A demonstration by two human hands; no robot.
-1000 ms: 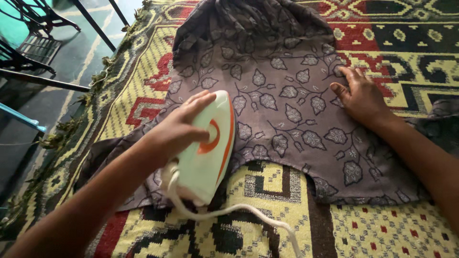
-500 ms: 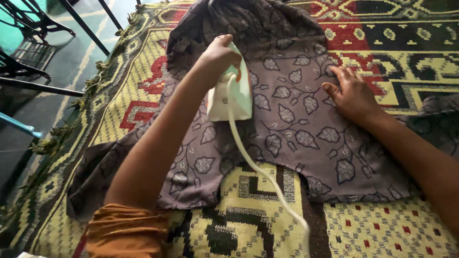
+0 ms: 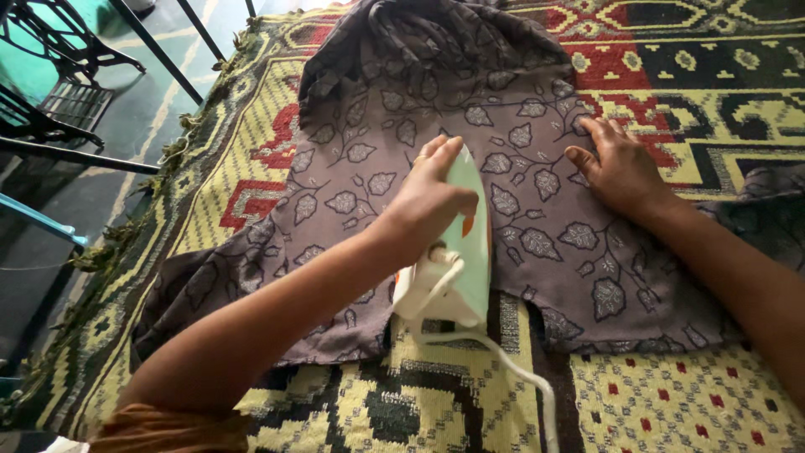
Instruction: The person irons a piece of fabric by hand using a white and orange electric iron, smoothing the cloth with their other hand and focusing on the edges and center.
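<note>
A grey-brown garment (image 3: 394, 143) with a leaf print lies spread flat on a patterned rug (image 3: 671, 394). My left hand (image 3: 432, 197) grips the handle of a pale green and white electric iron (image 3: 457, 260), which rests on the cloth near its lower hem. The iron's white cord (image 3: 511, 369) trails back toward me over the rug. My right hand (image 3: 620, 168) lies flat on the garment to the right of the iron, fingers spread, pressing the cloth down.
The rug is woven in yellow, red, green and black, with a fringe (image 3: 126, 226) along its left edge. Beyond it, at the left, stand black metal frame legs (image 3: 59, 126) on a grey floor, and a light blue bar (image 3: 38, 220).
My left hand has drawn the iron back from the upper part of the garment toward its lower hem. My right hand has stayed flat on the cloth.
</note>
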